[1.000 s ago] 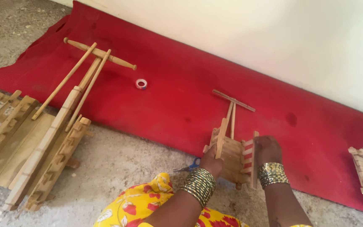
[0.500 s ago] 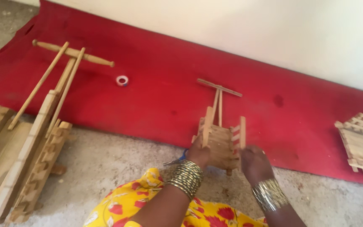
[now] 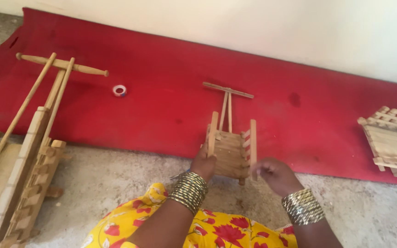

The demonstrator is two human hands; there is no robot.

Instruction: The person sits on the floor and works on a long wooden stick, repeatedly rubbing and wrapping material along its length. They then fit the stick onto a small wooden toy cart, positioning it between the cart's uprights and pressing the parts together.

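Left hand (image 3: 204, 164) fingers grasping small wooden cart (image 3: 230, 148); right hand (image 3: 274, 174) pinched beside — tape roll (image 3: 120, 90) apart

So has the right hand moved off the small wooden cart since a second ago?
Yes. The right hand has come off the side rail of the small wooden cart and now sits below its near right corner, closer to the person, over the concrete floor.

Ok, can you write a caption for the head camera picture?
Two bangled hands, left hand and right hand, hold a small wooden cart model at the red mat's edge.
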